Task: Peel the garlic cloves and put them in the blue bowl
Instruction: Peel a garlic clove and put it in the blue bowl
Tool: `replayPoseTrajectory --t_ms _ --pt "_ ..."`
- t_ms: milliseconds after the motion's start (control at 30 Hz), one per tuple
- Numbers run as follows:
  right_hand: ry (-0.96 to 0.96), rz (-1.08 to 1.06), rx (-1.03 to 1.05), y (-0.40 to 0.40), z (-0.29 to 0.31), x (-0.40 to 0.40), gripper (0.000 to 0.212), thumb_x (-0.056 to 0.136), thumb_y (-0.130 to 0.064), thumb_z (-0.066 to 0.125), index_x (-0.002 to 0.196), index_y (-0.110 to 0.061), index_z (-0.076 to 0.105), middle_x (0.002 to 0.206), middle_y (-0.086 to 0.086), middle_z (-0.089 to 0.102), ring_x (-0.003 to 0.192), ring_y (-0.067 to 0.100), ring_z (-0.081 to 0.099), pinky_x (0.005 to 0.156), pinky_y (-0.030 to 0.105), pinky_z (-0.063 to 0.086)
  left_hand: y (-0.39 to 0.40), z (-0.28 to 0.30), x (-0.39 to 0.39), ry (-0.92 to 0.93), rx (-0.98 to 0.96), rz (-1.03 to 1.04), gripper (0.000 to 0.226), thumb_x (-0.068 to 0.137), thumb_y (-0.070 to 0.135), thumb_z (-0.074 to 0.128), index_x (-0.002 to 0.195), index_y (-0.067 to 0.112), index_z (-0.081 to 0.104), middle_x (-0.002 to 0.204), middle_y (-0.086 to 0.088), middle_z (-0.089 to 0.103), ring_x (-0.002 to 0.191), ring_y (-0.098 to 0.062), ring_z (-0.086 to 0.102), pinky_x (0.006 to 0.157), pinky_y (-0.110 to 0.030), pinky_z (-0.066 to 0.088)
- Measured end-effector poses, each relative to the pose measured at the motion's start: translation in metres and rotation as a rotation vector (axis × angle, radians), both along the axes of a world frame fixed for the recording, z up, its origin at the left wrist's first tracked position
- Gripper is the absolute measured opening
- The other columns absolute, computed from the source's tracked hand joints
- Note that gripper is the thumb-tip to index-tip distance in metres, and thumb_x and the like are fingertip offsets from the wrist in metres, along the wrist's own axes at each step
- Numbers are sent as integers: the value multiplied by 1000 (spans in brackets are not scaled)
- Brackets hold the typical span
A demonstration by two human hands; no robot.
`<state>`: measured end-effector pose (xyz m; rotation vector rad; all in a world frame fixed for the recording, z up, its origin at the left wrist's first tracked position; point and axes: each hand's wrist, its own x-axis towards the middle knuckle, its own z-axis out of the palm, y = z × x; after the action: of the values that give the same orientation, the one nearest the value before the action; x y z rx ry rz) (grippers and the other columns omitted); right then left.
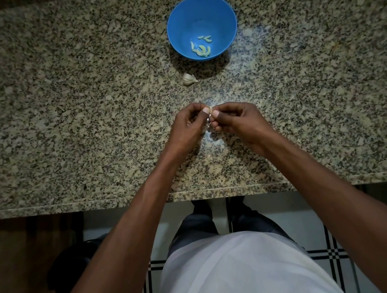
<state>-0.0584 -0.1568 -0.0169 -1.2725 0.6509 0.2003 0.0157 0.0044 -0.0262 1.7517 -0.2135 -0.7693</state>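
A blue bowl [199,8] stands on the granite counter, straight ahead at the far side. Several pale peeled cloves [201,50] lie in its bottom. Just in front of the bowl rests part of a white garlic bulb [189,79]. Nearer to me, my left hand [189,128] and my right hand [236,121] meet above the counter. Both pinch one small garlic clove [210,114] between thumbs and fingertips; the fingers hide most of it.
The speckled granite counter [60,114] stretches far to both sides. Small scraps of garlic skin [209,156] lie on it under my wrists. Its front edge [96,203] runs across below my forearms, with tiled floor beneath.
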Motion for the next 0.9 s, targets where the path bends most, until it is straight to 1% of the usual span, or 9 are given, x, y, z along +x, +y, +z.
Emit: replayPoseTrajectory --t_ms 67,133,233,367,533,600,733,767,900 --pt "23 -24 95 0 -1 -1 25 96 -5 71 119 2 71 97 12 77 85 17 71 84 28 61 -1 -2 -2 78 -3 1 26 107 28 55 119 8 66 114 -9 71 105 -17 68 91 -28 56" --pt "23 -51 156 0 -1 -2 28 96 -3 70 124 -1 70 98 14 75 85 17 71 83 29 61 -4 -2 -4 125 -11 28 27 107 27 55 121 6 65 110 -9 72 96 -13 68 84 -26 56" --pt "-12 -61 189 1 -1 -3 30 98 -2 67 128 -6 69 96 14 72 84 17 70 83 30 61 -6 0 -8 133 -25 121 26 105 19 59 120 -1 65 104 -7 73 87 -6 71 76 -20 55" --pt "-43 -16 99 1 -1 -3 25 100 -4 65 125 -4 70 96 13 73 88 20 70 86 37 60 -5 2 -10 92 -21 175 23 100 18 67 116 1 69 104 -7 76 89 -6 73 78 -20 57" --pt "-66 51 -168 -1 -1 -3 16 100 -11 70 113 -3 71 94 16 78 89 27 77 83 51 65 2 1 -7 88 -14 196 21 96 22 73 111 7 72 108 -8 76 101 -18 74 89 -31 61" --pt "-77 74 -220 -3 -2 -2 14 99 -13 72 110 -5 72 95 13 79 92 27 78 81 49 65 5 1 -7 88 -16 203 21 95 19 74 111 6 71 108 -9 76 101 -20 74 89 -32 61" --pt "-89 96 -337 -2 -5 -2 11 97 -16 74 106 -10 76 94 7 79 89 18 77 72 29 62 8 1 -7 78 -4 211 20 93 8 75 109 0 69 103 -15 74 92 -21 76 82 -29 62" --pt "-86 82 -339 -1 -6 -2 12 96 -16 74 106 -10 76 95 7 79 89 19 77 72 28 61 9 0 -7 65 0 209 19 91 5 76 108 0 69 102 -15 74 91 -21 76 81 -30 62" --pt "-79 50 -279 -2 -10 -4 15 95 -14 76 109 -6 75 95 14 78 89 26 77 77 40 64 9 -6 -7 2 43 176 14 88 2 78 101 6 74 102 -4 75 96 -19 75 86 -37 63"
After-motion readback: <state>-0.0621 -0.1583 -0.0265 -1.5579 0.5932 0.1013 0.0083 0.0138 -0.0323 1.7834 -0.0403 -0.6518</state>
